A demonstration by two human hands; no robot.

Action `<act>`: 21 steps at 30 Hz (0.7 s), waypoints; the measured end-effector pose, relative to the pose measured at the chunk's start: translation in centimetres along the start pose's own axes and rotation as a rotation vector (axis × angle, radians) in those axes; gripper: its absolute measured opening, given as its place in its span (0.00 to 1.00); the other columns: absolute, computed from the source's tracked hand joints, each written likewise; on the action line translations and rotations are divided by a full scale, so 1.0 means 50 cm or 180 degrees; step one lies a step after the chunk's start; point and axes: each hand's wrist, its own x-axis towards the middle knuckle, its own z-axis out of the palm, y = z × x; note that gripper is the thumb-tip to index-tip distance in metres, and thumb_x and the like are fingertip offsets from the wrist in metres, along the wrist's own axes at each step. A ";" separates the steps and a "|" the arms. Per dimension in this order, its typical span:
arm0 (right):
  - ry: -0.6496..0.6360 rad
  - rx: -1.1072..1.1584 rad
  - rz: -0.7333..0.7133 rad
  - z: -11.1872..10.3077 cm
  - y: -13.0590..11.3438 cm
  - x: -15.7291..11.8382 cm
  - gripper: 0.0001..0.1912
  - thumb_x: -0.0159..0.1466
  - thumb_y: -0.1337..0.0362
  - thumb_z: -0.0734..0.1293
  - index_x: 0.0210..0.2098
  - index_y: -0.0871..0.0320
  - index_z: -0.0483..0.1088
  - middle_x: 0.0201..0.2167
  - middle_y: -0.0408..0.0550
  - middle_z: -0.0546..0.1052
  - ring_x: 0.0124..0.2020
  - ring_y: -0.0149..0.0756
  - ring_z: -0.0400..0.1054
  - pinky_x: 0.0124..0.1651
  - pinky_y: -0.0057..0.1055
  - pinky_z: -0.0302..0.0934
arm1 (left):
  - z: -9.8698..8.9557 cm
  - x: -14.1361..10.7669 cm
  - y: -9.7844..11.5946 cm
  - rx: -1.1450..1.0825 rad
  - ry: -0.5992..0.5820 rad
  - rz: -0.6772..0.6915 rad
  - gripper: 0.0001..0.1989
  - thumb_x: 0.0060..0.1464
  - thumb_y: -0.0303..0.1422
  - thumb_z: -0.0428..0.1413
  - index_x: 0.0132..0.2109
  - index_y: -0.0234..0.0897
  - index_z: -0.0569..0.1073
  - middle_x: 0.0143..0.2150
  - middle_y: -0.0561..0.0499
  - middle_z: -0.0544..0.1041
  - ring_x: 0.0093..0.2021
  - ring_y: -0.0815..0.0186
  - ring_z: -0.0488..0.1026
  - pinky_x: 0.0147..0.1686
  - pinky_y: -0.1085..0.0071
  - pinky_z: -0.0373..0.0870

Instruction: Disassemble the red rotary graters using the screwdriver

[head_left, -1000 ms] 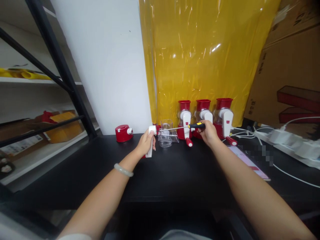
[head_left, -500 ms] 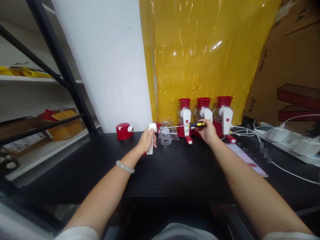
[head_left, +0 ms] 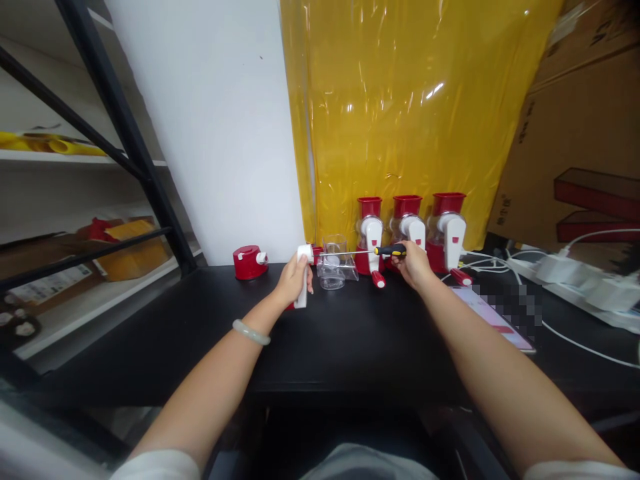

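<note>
My left hand (head_left: 293, 280) is closed around a white crank handle (head_left: 302, 293), held upright over the black table. In my right hand (head_left: 416, 265) is a screwdriver (head_left: 390, 250) with a black and yellow grip, gripped by its end. Its long shaft points left, and its tip reaches the round hub at the top of the crank handle; the exact contact is too small to make out. Behind the shaft stands a clear plastic housing (head_left: 333, 272). A red round base (head_left: 250, 263) with a white knob sits left of my left hand.
Three red and white rotary graters (head_left: 370, 227) stand in a row at the back. A phone (head_left: 493, 319) lies on the black table (head_left: 345, 347) beside my right forearm. White cables and a power strip (head_left: 575, 287) are at the right, a cardboard box (head_left: 575, 133) behind them.
The screwdriver's grip has turned a little, showing less yellow, and my right fingers have shifted on it. My left hand and the crank handle have hardly moved.
</note>
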 end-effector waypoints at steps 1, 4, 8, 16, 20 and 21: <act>0.0003 0.0039 0.0015 0.001 -0.001 0.000 0.09 0.57 0.61 0.69 0.28 0.54 0.64 0.17 0.38 0.66 0.15 0.27 0.59 0.16 0.22 0.56 | 0.000 0.000 -0.001 -0.0010 0.0001 -0.0009 0.29 0.60 0.63 0.47 0.39 0.40 0.64 0.20 0.59 0.69 0.14 0.68 0.69 0.16 0.71 0.68; -0.0031 0.0153 0.0096 0.000 -0.006 -0.001 0.07 0.55 0.62 0.69 0.27 0.54 0.65 0.17 0.39 0.67 0.16 0.27 0.60 0.18 0.24 0.59 | 0.000 0.001 -0.002 -0.0053 0.0000 -0.0048 0.30 0.59 0.64 0.46 0.39 0.40 0.64 0.19 0.59 0.69 0.14 0.67 0.69 0.16 0.72 0.68; -0.0242 0.0355 0.0190 -0.004 -0.013 -0.008 0.07 0.56 0.62 0.68 0.25 0.55 0.65 0.19 0.41 0.69 0.19 0.28 0.61 0.22 0.25 0.62 | 0.001 0.000 0.000 -0.0098 -0.0006 -0.0047 0.30 0.59 0.64 0.48 0.40 0.39 0.64 0.20 0.60 0.69 0.14 0.68 0.69 0.16 0.71 0.70; -0.0323 0.0355 0.0066 -0.006 -0.014 -0.006 0.14 0.59 0.56 0.70 0.24 0.54 0.63 0.19 0.40 0.67 0.19 0.29 0.60 0.22 0.27 0.61 | 0.002 -0.001 -0.002 -0.0009 -0.0097 -0.0059 0.29 0.60 0.63 0.47 0.39 0.40 0.64 0.19 0.60 0.68 0.14 0.68 0.69 0.16 0.72 0.69; -0.0247 0.0404 0.0031 -0.002 -0.018 -0.008 0.13 0.60 0.58 0.68 0.25 0.54 0.62 0.19 0.39 0.67 0.19 0.28 0.60 0.23 0.26 0.61 | 0.003 -0.001 -0.009 0.0065 -0.0177 0.0044 0.28 0.61 0.63 0.47 0.41 0.40 0.64 0.20 0.61 0.69 0.14 0.68 0.69 0.16 0.72 0.69; -0.0156 0.0420 0.0028 0.000 -0.019 -0.008 0.12 0.61 0.59 0.67 0.25 0.54 0.62 0.19 0.39 0.67 0.19 0.28 0.61 0.22 0.26 0.61 | 0.003 -0.001 -0.010 0.0061 -0.0177 0.0053 0.28 0.61 0.63 0.46 0.42 0.40 0.64 0.20 0.61 0.69 0.14 0.68 0.69 0.16 0.72 0.69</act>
